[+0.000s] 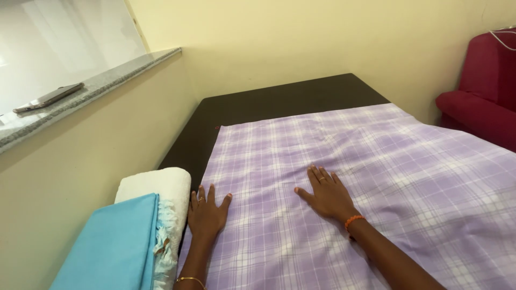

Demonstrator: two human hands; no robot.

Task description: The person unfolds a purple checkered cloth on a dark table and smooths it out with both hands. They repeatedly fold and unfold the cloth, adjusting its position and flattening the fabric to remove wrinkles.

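A lilac and white checked cloth (pixel 376 161) lies spread flat over a dark table (pixel 279 99). My left hand (pixel 207 212) rests palm down on the cloth's left edge, fingers apart, close beside a folded white towel (pixel 156 185). My right hand (pixel 325 192) lies flat on the cloth near its middle, fingers spread. It wears a ring, with an orange bead bracelet at the wrist. Neither hand grips anything.
A folded light blue cloth (pixel 113 244) lies on the white towel at the lower left. A phone (pixel 51 96) sits on the grey stone ledge (pixel 107 75) along the left wall. A dark red armchair (pixel 481 99) stands at the right.
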